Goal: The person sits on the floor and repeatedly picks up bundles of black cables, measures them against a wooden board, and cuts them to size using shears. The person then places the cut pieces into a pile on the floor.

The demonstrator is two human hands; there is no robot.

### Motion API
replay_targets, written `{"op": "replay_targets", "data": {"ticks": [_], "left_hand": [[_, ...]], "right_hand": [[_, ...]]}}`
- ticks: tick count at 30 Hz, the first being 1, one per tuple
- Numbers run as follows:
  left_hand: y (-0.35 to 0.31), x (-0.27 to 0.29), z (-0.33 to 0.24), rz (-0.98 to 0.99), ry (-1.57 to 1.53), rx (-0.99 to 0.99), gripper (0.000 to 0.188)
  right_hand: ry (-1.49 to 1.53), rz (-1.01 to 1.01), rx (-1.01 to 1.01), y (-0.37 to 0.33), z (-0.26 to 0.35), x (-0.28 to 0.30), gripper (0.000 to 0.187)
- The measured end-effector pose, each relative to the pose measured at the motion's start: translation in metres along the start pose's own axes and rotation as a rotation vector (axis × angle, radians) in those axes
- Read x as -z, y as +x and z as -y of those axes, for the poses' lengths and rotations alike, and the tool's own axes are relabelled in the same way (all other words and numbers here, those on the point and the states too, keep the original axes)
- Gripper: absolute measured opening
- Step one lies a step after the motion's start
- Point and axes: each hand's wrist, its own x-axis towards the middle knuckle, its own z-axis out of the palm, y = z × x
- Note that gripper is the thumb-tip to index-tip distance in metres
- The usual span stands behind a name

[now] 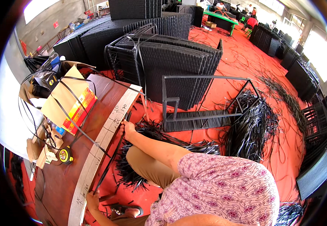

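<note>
My right hand (128,130) is at the outer edge of a long pale wooden board (102,147) with handwritten marks, its fingers closed around black plastic strips (112,159). The strips run down along the board's edge to my left hand (92,200), nearer to me. My left fingers are closed at the strips' lower end, against the board; the fingertips are partly hidden. The board lies along the rim of a reddish-brown table (58,180). On the table sits a yellow and black tape measure (66,154).
An open cardboard box (71,100) wound with black strips stands on the table. Beyond are stacked black woven panels (175,64) and a black metal frame (205,77). Bundles of black strips (248,128) lie on the red floor (242,64). People work near a green table (222,17) far off.
</note>
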Motion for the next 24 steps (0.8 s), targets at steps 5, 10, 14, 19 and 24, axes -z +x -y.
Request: {"op": "replay_targets", "data": {"ticks": [5, 10, 14, 19, 24], "left_hand": [[0.005, -0.001, -0.004, -0.02, -0.025, -0.01, 0.032], [0.006, 0.002, -0.01, -0.011, 0.011, 0.011, 0.031], [0.015, -0.004, 0.017, -0.028, 0.012, 0.004, 0.029], [0.015, -0.002, 0.008, -0.012, 0.001, 0.005, 0.028], [0.014, -0.001, 0.005, -0.016, -0.02, 0.029, 0.028]], "right_hand": [[0.002, 0.015, 0.005, 0.0, 0.004, 0.001, 0.025], [0.004, -0.021, -0.012, -0.007, 0.008, -0.003, 0.025], [0.02, 0.019, -0.021, -0.002, 0.006, 0.0, 0.025], [0.027, -0.007, -0.032, -0.004, 0.008, -0.001, 0.026], [0.037, 0.015, -0.03, -0.003, 0.007, -0.001, 0.025]]}}
